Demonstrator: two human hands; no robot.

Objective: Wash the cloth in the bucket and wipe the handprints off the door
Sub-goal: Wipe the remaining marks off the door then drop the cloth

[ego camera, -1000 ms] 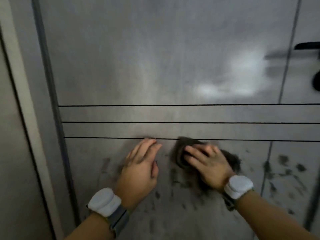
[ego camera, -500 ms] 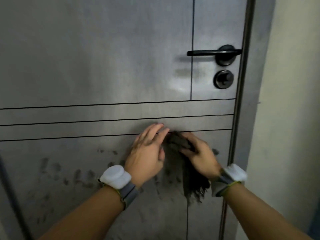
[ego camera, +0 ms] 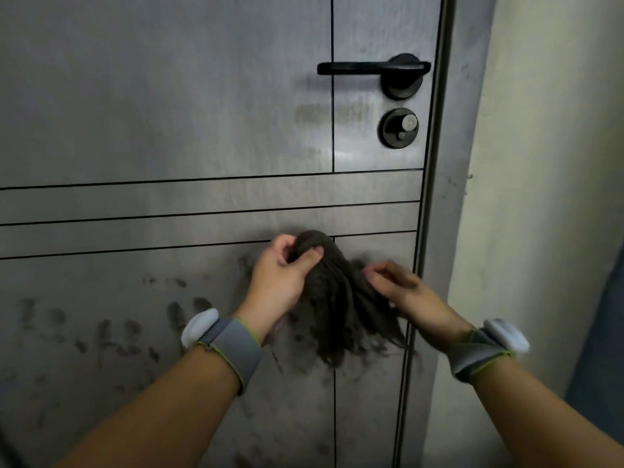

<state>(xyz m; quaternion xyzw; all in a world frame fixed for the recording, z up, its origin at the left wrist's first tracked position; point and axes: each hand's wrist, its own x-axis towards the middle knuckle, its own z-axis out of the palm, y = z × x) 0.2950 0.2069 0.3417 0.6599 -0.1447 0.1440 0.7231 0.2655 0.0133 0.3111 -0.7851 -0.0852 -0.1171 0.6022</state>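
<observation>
A grey door (ego camera: 169,113) fills the view, with dark handprints (ego camera: 118,329) smeared over its lower panel. A dark grey ribbed cloth (ego camera: 334,298) hangs bunched in front of the door, just below the lowest groove. My left hand (ego camera: 280,275) grips the cloth's upper end, thumb over the front. My right hand (ego camera: 401,288) is at the cloth's right edge with its fingers bent; it is blurred, and I cannot tell whether it holds the fabric. No bucket is in view.
A black lever handle (ego camera: 374,70) and a round black lock (ego camera: 398,128) sit at the door's upper right. The door frame (ego camera: 435,197) and a pale wall (ego camera: 540,163) stand to the right. Both wrists wear grey bands with white pods.
The view swung right, bringing the handle and frame into sight. My left hand left the door and took the cloth's top. The cloth came off the surface and now hangs bunched.
</observation>
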